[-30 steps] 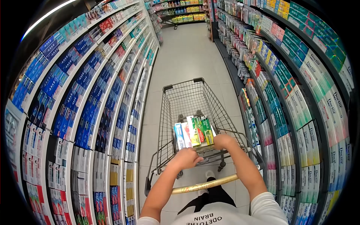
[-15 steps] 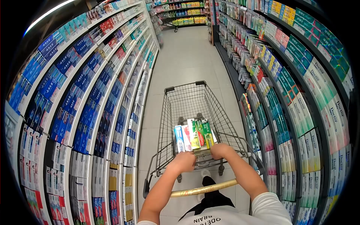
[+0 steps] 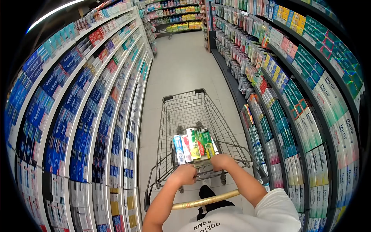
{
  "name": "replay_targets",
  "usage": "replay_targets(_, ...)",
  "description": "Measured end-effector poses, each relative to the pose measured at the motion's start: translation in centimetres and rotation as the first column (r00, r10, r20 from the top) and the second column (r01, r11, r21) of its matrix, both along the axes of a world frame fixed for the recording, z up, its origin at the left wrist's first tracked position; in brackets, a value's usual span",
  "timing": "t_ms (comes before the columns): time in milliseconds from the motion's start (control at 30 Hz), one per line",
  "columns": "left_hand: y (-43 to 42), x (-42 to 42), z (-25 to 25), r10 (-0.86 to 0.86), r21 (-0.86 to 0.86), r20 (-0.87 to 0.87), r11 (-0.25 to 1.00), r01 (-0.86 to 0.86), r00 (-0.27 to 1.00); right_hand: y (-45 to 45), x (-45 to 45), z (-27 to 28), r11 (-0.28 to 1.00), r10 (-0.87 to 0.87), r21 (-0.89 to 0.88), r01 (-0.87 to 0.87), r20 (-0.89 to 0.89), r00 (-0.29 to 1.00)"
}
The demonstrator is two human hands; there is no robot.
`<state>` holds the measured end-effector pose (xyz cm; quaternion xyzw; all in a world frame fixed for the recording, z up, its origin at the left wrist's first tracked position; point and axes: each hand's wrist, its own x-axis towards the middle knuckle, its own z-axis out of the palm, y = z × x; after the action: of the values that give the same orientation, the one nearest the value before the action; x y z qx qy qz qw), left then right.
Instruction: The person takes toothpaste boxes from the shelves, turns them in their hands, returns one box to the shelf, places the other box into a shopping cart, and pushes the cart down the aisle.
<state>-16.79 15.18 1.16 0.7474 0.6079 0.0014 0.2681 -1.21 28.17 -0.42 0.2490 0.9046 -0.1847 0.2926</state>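
A grey wire shopping cart (image 3: 228, 123) stands in front of me, its gold handlebar (image 3: 205, 200) close to my body. My left hand (image 3: 184, 174) is closed at the cart's rear edge, and my right hand (image 3: 223, 161) is closed on that edge farther right. The fingertips of both are hidden. Just beyond them, several toothpaste boxes lie side by side in the cart: a blue-and-white box (image 3: 179, 149) at the left, a yellow-green one (image 3: 194, 145) in the middle, and a green box with a red patch (image 3: 200, 146) to its right.
White shelves (image 3: 89, 87) packed with blue boxes line the left side. Dark shelves (image 3: 309, 85) with green and white boxes and hanging packets run along the right. A pale tiled floor (image 3: 179, 63) leads to a far shelf (image 3: 183, 26) of colourful packages.
The cart, boxes and both hands sit slightly farther left and lower in view. Shelves on both sides have shifted as the view turned a little. Both hands stay closed at the cart's rear edge.
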Motion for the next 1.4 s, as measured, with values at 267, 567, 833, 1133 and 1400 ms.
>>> replay_targets(267, 7.2, -6.7, -1.7, -0.071, -0.098, 0.087, 0.992, 0.080, 0.994, 5.7, -5.1, 0.1, 0.997, -0.048, -0.062, 0.043, -0.072, 0.996)
replay_targets(567, 14.2, -11.6, -0.9, -0.058, -0.126, 0.076, 0.990, 0.067, 0.995, 12.4, -9.8, -2.1, 0.994, -0.088, -0.069, 0.080, -0.134, 0.987)
replay_targets(833, 20.0, -16.2, -0.5, -0.124, -0.068, 0.082, 0.989, 0.129, 0.989, 17.5, -14.0, -2.1, 0.985, -0.148, -0.105, 0.137, -0.111, 0.983)
replay_targets(1133, 27.3, -22.8, -0.8, -0.220, -0.039, 0.056, 0.974, 0.222, 0.974, 23.4, -20.1, -2.8, 0.985, -0.165, -0.081, 0.152, -0.191, 0.968)
replay_targets(1400, 34.6, -28.5, -1.1, -0.301, -0.009, 0.063, 0.953, 0.303, 0.951, 29.9, -25.2, -2.2, 0.972, -0.222, -0.112, 0.206, -0.149, 0.964)
